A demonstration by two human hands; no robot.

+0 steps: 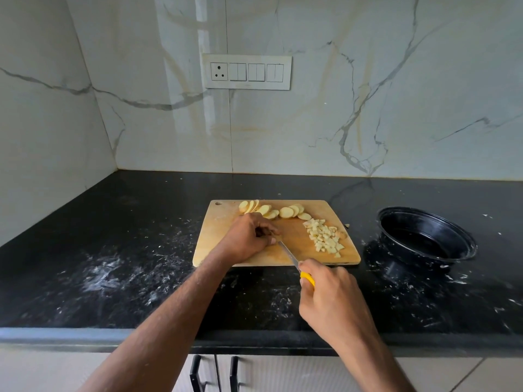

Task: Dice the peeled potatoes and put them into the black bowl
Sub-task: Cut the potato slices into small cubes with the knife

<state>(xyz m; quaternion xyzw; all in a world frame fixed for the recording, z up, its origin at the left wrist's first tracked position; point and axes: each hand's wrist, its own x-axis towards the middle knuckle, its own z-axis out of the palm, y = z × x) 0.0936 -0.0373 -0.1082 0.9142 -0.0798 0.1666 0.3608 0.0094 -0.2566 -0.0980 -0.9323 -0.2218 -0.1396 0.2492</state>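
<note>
Two hands, knife (288, 254), potato slices (271, 209), board (226, 236)

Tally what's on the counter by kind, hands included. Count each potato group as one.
Hands: 2, left hand, right hand
Knife: 1
Cutting board: 1
Black bowl: 1
Potato groups: 2, sliced rounds, diced pile
Total: 7

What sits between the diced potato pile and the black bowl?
Nothing visible blocks it. The diced potato pile lies at the right end of the cutting board; between it and the black bowl is only bare countertop with one stray bit near the board's edge.
</note>
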